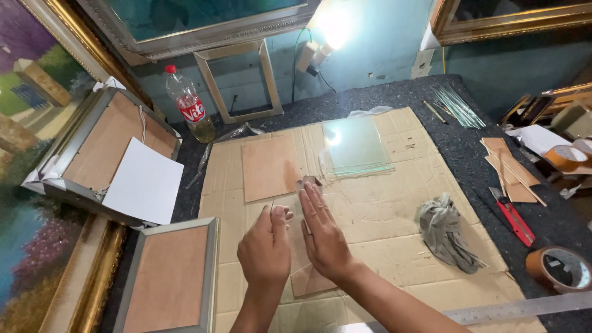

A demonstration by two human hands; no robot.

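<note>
The fingers (313, 200) of the right hand (324, 231) lie flat and close together, pressed palm-down on a thin brown backing board (308, 277) that rests on the cardboard sheet (394, 209) covering the table (462, 148). The left hand (265, 246) sits just left of it, its fingers curled narrow and pinching a slim pointed tool (272, 206) that stands nearly upright — too thin to say what kind. The board under the hands is plain, matte and reddish-brown, mostly hidden; only its far tip by the right fingertips and its near corner below the wrist show. A larger board of the same colour (271, 166) lies just beyond, and to its right a stack of clear glass panes (357, 148) with greenish edges, catching the lamp's glare. A crumpled grey rag (445, 231) lies to the right of the hands, with a red utility knife (513, 217) and a roll of brown tape (558, 268) further right on the dark felt. At the left, two silver frames lie face down — one near (169, 277), one farther (105, 142) with a white sheet (143, 182) on it — and a plastic bottle (191, 105) stands at the far wall.
</note>
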